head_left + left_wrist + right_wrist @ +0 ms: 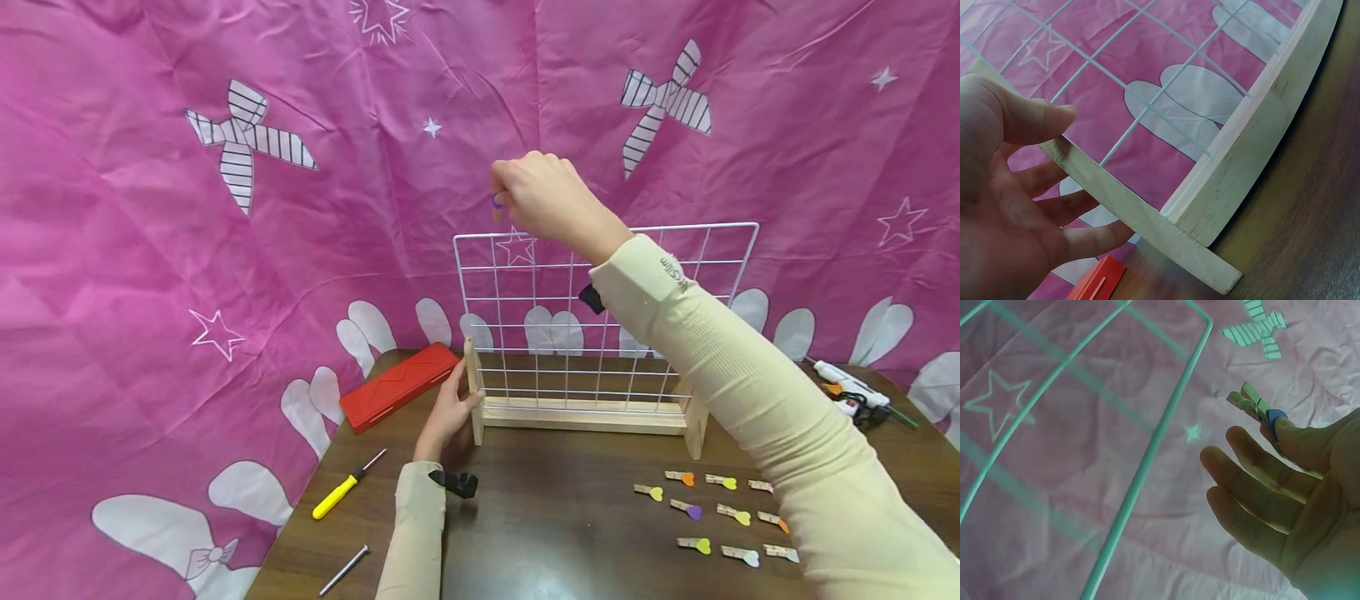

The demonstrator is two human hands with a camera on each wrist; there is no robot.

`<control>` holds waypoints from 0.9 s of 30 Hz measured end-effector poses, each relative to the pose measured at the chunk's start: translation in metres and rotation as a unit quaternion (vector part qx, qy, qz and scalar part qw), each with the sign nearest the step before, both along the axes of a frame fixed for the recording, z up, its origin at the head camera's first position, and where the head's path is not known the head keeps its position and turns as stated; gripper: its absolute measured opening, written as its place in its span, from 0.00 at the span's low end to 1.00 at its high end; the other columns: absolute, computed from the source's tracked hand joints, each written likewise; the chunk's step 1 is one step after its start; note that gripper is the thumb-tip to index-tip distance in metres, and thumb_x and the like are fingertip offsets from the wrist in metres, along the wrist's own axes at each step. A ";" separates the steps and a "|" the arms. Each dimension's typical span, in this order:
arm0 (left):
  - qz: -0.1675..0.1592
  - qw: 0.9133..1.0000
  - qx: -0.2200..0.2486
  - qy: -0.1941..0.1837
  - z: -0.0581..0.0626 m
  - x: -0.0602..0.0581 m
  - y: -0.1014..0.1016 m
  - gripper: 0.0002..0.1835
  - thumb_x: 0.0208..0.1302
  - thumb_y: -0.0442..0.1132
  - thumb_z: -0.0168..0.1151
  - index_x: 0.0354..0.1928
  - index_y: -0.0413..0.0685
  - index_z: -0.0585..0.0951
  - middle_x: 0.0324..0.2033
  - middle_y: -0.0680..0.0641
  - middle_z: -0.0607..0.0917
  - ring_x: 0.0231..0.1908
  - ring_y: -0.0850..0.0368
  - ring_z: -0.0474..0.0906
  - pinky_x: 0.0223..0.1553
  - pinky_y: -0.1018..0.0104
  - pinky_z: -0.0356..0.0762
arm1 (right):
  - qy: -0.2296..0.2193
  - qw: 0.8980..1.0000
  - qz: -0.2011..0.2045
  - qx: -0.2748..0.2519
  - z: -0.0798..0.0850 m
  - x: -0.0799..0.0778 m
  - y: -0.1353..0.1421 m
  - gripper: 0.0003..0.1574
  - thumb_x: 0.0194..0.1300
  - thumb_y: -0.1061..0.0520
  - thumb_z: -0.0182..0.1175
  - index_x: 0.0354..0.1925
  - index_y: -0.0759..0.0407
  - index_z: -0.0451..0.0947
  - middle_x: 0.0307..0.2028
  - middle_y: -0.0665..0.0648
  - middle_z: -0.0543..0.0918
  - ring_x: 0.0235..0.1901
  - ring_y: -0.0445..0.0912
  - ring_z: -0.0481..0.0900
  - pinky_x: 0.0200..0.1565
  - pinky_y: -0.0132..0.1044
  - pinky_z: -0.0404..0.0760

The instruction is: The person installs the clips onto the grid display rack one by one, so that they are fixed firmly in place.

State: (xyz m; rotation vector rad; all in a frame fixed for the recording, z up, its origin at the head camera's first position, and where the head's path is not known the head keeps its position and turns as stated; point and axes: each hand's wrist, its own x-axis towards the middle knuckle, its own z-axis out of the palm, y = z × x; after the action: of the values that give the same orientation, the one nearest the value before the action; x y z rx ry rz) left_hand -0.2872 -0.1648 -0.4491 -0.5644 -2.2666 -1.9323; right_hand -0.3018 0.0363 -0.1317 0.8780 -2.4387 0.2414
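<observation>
At 11 o'clock above the white wire grid (pixel 568 350), a purple-ended wooden clip (pixel 1258 409) is pinched betw. thumb & finger of R hand (pixel 536 190); at 8 o'clock, pale wooden upright (pixel 1141 211) is gripped by L hand (pixel 448 410), fingers spread.

The head view is bright and fairly evenly lit, with a soft, pale sheen on the tabletop (pixel 555 521) and wide-angle stretching toward the edges. The left wrist view is dimmer and more muted, darkening at lower right. The right wrist view looks hazy and low in contrast, with a greenish cast; the right grip (pixel 1319 509) is shaded against the paler cloth (pixel 1166 519), and a bluish glow lights the bottom right corner.
</observation>
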 end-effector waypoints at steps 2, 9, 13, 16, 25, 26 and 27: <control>-0.004 1.000 0.001 0.001 -0.001 -0.001 0.000 0.38 0.58 0.20 0.52 0.69 0.36 0.51 0.62 0.29 0.62 0.62 0.34 0.59 0.57 0.43 0.62 | 0.001 1.000 0.004 0.002 -0.001 -0.002 -0.009 0.04 0.61 0.60 0.54 0.31 0.55 0.76 0.28 0.54 0.80 0.30 0.56 0.76 0.27 0.50 0.73; -0.005 1.000 -0.006 -0.002 0.000 -0.001 -0.001 0.38 0.58 0.18 0.51 0.69 0.36 0.51 0.64 0.31 0.61 0.63 0.38 0.58 0.59 0.44 0.59 | 0.001 1.000 0.010 0.014 -0.005 -0.006 -0.033 0.03 0.61 0.59 0.54 0.32 0.54 0.75 0.27 0.54 0.78 0.30 0.56 0.76 0.27 0.48 0.73; 0.002 1.000 -0.011 -0.010 0.002 0.001 -0.002 0.37 0.58 0.20 0.52 0.70 0.38 0.52 0.63 0.30 0.62 0.62 0.36 0.60 0.57 0.42 0.62 | -0.003 1.000 0.003 0.028 -0.007 -0.010 -0.041 0.02 0.61 0.59 0.55 0.32 0.54 0.75 0.27 0.53 0.78 0.30 0.56 0.77 0.27 0.48 0.74; 0.005 1.000 -0.015 -0.019 0.004 0.003 -0.001 0.37 0.59 0.21 0.52 0.70 0.39 0.52 0.63 0.30 0.62 0.61 0.35 0.60 0.55 0.40 0.63 | -0.010 0.999 -0.002 0.041 -0.009 -0.013 -0.044 0.02 0.60 0.58 0.56 0.33 0.54 0.75 0.28 0.53 0.79 0.31 0.56 0.78 0.28 0.49 0.74; 0.003 0.999 -0.020 -0.028 0.005 0.003 -0.001 0.37 0.59 0.21 0.52 0.70 0.41 0.52 0.63 0.31 0.63 0.61 0.35 0.61 0.54 0.41 0.64 | -0.015 0.998 -0.008 0.065 -0.012 -0.018 -0.053 0.03 0.57 0.56 0.60 0.30 0.54 0.75 0.27 0.51 0.78 0.31 0.55 0.78 0.28 0.49 0.75; 0.002 0.999 -0.020 -0.027 0.005 0.002 -0.001 0.37 0.59 0.21 0.51 0.70 0.41 0.52 0.63 0.31 0.63 0.61 0.35 0.61 0.54 0.41 0.65 | -0.017 0.998 -0.008 0.067 -0.012 -0.018 -0.053 0.02 0.57 0.57 0.59 0.29 0.54 0.75 0.27 0.51 0.78 0.31 0.54 0.78 0.28 0.48 0.75; 0.001 0.999 -0.019 -0.026 0.005 0.002 -0.001 0.37 0.59 0.21 0.51 0.70 0.41 0.52 0.63 0.31 0.63 0.61 0.35 0.61 0.55 0.41 0.65 | -0.018 0.997 -0.009 0.069 -0.012 -0.018 -0.054 0.01 0.57 0.58 0.58 0.29 0.53 0.75 0.27 0.51 0.78 0.30 0.54 0.78 0.28 0.48 0.75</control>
State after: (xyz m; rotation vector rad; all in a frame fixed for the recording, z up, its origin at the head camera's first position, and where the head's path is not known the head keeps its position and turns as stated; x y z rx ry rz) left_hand -0.2851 -0.1662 -0.4442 -0.5212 -2.3388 -1.9281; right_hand -0.3199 -0.0176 -0.1440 0.9162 -2.5206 0.0838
